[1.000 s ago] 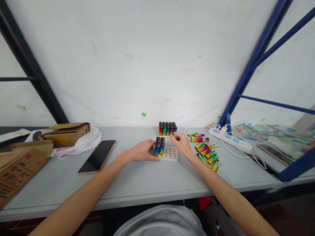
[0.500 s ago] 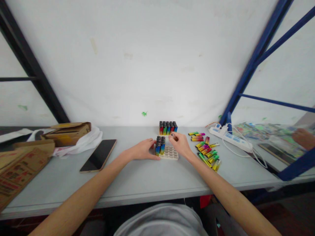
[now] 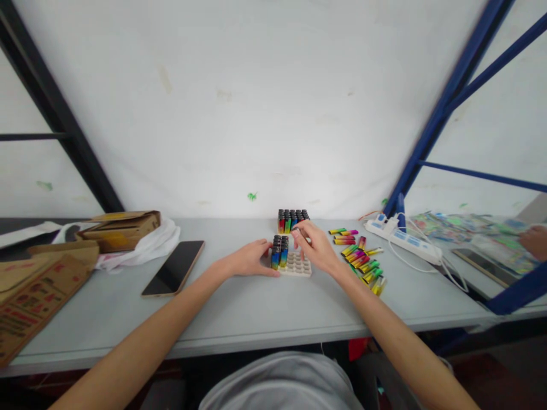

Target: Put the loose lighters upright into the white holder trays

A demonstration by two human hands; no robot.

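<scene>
A white tray of round holes (image 3: 294,265) lies on the table, with several upright lighters (image 3: 280,252), blue-yellow with black tops, standing in its left part. My left hand (image 3: 250,258) braces the tray's left end, thumb at the front corner and fingers behind the lighters. Above the right part of the tray is my right hand (image 3: 316,245), its fingertips closed on a lighter of which only a dark end (image 3: 296,230) shows. Behind stands a full block of multicoloured lighters (image 3: 293,221). Loose shiny lighters (image 3: 361,259) lie to the right of my right hand.
A phone (image 3: 174,269) lies to the left, near an open cardboard box (image 3: 123,230) and a white plastic bag (image 3: 158,245). A power strip (image 3: 405,242) with cables is at the right, beside a blue frame post (image 3: 431,136). Another person's hand (image 3: 534,242) shows at far right.
My right hand has drawn slightly up, and its fingers look more extended around the dark end. The left hand stays at the tray. The whole view has shifted slightly.
</scene>
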